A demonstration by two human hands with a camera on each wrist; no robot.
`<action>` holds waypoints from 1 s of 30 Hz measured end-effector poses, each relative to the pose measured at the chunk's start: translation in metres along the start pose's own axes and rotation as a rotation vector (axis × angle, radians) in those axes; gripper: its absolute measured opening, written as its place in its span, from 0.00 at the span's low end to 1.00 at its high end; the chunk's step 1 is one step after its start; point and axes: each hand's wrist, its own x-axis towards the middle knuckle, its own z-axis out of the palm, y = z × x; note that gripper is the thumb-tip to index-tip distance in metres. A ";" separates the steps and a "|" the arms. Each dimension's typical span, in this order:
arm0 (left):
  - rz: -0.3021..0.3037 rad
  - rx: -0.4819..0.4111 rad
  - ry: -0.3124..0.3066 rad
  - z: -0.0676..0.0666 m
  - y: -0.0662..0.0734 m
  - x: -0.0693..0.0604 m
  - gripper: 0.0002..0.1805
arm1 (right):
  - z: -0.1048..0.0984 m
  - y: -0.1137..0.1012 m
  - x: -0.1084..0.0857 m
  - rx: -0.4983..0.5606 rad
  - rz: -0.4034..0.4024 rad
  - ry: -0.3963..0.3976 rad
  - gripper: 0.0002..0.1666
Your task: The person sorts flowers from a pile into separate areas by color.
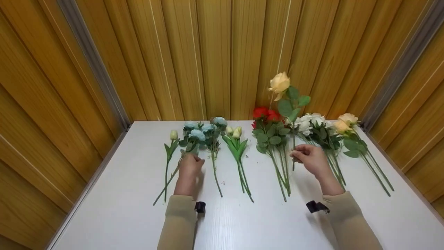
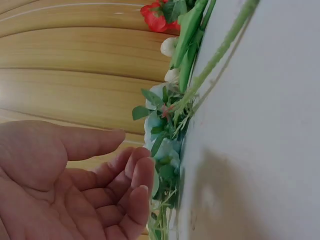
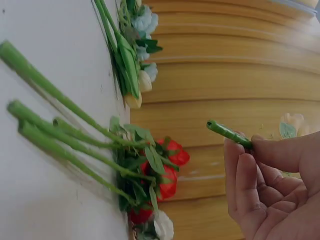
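My right hand (image 1: 310, 159) pinches the green stem of a peach-yellow artificial rose (image 1: 280, 83) between thumb and fingers. The rose stands upright above the table, its bloom in front of the wooden wall. In the right wrist view, the stem's cut end (image 3: 225, 132) sticks out past the fingertips. My left hand (image 1: 190, 166) hovers by the light-blue flowers (image 1: 197, 134). Seen from the left wrist, its fingers (image 2: 142, 172) are loosely bent and hold nothing, with the thumb apart from them. Part of the blue flowers' stems is hidden behind this hand in the head view.
On the white table (image 1: 222, 222) lie a single pale tulip (image 1: 173, 135), two or so more tulips (image 1: 237, 133), red flowers (image 1: 260, 112), white flowers (image 1: 305, 125) and other peach roses (image 1: 343, 126). A wood-panelled wall (image 1: 215, 59) closes the back.
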 end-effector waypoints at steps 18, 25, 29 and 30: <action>-0.078 0.378 -0.179 0.034 0.014 -0.006 0.07 | -0.101 0.071 0.003 -0.237 0.295 0.305 0.29; -0.126 0.018 -0.255 0.023 0.008 0.002 0.12 | -0.131 0.105 -0.005 -0.263 0.413 0.369 0.28; -0.146 -0.222 -0.246 0.023 0.003 0.005 0.30 | -0.139 0.120 -0.007 -0.304 0.427 0.362 0.27; -0.143 -0.274 -0.239 0.023 0.001 0.005 0.30 | -0.140 0.123 -0.008 -0.313 0.422 0.361 0.25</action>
